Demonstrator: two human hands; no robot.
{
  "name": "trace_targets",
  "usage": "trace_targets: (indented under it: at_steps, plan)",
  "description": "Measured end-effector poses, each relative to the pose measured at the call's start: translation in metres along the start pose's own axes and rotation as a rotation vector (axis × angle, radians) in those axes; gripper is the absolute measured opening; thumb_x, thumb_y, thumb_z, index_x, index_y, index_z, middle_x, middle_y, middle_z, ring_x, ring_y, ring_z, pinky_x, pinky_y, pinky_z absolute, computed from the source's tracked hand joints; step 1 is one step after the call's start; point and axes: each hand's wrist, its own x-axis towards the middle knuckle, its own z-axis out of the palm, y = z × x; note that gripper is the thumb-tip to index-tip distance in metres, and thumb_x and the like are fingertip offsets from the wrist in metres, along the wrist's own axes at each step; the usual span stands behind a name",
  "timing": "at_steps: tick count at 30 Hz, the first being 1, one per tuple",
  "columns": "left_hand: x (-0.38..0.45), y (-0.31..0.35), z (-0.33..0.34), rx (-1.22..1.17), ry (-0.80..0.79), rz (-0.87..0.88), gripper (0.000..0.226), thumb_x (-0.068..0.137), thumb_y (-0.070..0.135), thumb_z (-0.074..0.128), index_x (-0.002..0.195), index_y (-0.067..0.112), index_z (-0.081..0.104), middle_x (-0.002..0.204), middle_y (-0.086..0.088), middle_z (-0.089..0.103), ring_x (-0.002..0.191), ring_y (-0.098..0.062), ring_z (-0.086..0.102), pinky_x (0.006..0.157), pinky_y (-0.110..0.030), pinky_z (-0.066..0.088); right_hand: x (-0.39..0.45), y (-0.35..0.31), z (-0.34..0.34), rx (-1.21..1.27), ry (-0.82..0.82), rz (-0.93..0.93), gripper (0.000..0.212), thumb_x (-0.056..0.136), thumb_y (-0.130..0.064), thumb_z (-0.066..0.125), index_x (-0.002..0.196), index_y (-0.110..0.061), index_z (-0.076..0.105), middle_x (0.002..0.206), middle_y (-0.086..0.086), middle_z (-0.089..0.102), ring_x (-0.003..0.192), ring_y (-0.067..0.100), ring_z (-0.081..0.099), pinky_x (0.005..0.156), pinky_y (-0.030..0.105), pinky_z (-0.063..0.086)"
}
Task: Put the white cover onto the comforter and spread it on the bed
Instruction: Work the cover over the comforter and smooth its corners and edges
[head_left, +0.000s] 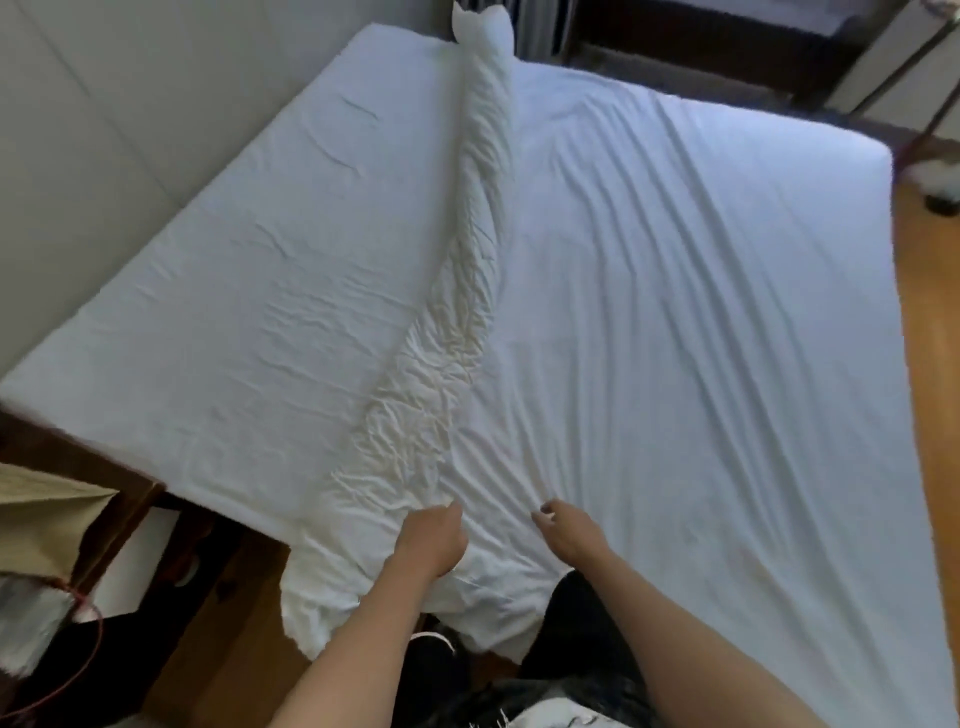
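white roll: comforter and cover (457, 291) rolled together, lying lengthwise up the bed (727, 291), away from the grip
left hand (434, 540): fingers curled into the roll's near end
right hand (569, 535): just right of the grip, loosely curled, holding nothing
handling: soft, light, floppy; best held at the near end's corners

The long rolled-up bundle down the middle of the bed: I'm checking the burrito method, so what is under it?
The rolled bundle lies on flat white bedding covering the bed. The left hand grips its near end. Whatever is rolled inside, and the surface beneath it, are hidden.
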Motion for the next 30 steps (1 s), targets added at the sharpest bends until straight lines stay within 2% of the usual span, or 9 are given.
trace_targets:
  at_steps: [3, 7, 13, 18, 21, 25, 30]
  plan:
    - [-0.026, 0.03, 0.003, 0.032, -0.069, 0.065, 0.034, 0.1, 0.025, 0.037, 0.128, 0.009, 0.046, 0.117, -0.011, 0.062, 0.094, -0.027, 0.058, 0.074, -0.032, 0.038, -0.042, 0.04, -0.007, 0.096, 0.037, 0.096, 0.038, 0.1, -0.039, 0.04, 0.124, -0.013, 0.054, 0.129, 0.007, 0.057, 0.114, 0.023, 0.054, 0.08, 0.027, 0.037]
    - [-0.05, 0.073, 0.027, 0.145, -0.151, 0.137, 0.036, 0.099, 0.025, 0.036, 0.131, 0.011, 0.046, 0.126, -0.011, 0.059, 0.111, -0.029, 0.057, 0.087, -0.035, 0.042, -0.089, 0.088, -0.011, 0.274, 0.135, 0.147, 0.035, 0.1, -0.033, 0.042, 0.12, -0.009, 0.057, 0.125, 0.01, 0.059, 0.113, 0.026, 0.054, 0.085, 0.033, 0.041]
    - [-0.069, 0.172, 0.075, 0.21, -0.159, 0.222, 0.037, 0.099, 0.029, 0.039, 0.13, 0.013, 0.049, 0.131, -0.007, 0.057, 0.116, -0.026, 0.055, 0.092, -0.036, 0.042, -0.145, 0.188, 0.003, 0.33, 0.147, 0.144, 0.035, 0.099, -0.035, 0.04, 0.125, -0.014, 0.053, 0.123, 0.006, 0.059, 0.095, 0.021, 0.056, 0.081, 0.035, 0.045]
    - [-0.102, 0.26, 0.133, 0.219, -0.166, 0.236, 0.035, 0.098, 0.027, 0.041, 0.129, 0.013, 0.052, 0.131, -0.009, 0.057, 0.117, -0.027, 0.055, 0.092, -0.035, 0.042, -0.195, 0.302, 0.027, 0.279, 0.101, 0.181, 0.041, 0.1, -0.034, 0.04, 0.134, -0.012, 0.049, 0.136, 0.01, 0.053, 0.119, 0.027, 0.052, 0.093, 0.034, 0.042]
    - [-0.126, 0.298, 0.161, 0.263, -0.193, 0.282, 0.037, 0.097, 0.025, 0.044, 0.13, 0.011, 0.051, 0.13, -0.011, 0.055, 0.116, -0.03, 0.055, 0.092, -0.037, 0.044, -0.221, 0.356, 0.041, 0.152, 0.064, 0.225, 0.04, 0.1, -0.031, 0.041, 0.131, -0.009, 0.05, 0.133, 0.012, 0.055, 0.118, 0.03, 0.053, 0.092, 0.035, 0.045]
    - [-0.145, 0.309, 0.177, 0.195, -0.16, 0.267, 0.037, 0.1, 0.027, 0.041, 0.131, 0.011, 0.051, 0.127, -0.01, 0.056, 0.113, -0.028, 0.056, 0.088, -0.035, 0.044, -0.226, 0.381, 0.058, 0.064, -0.006, 0.221, 0.039, 0.099, -0.033, 0.042, 0.129, -0.01, 0.049, 0.13, 0.011, 0.056, 0.114, 0.028, 0.055, 0.087, 0.034, 0.046]
    - [-0.153, 0.26, 0.178, 0.043, -0.137, 0.155, 0.032, 0.097, 0.029, 0.043, 0.124, 0.014, 0.054, 0.12, -0.005, 0.06, 0.107, -0.025, 0.058, 0.082, -0.033, 0.045, -0.2, 0.344, 0.076, -0.007, -0.067, 0.166, 0.041, 0.099, -0.034, 0.042, 0.132, -0.01, 0.049, 0.134, 0.01, 0.055, 0.118, 0.028, 0.054, 0.091, 0.034, 0.045]
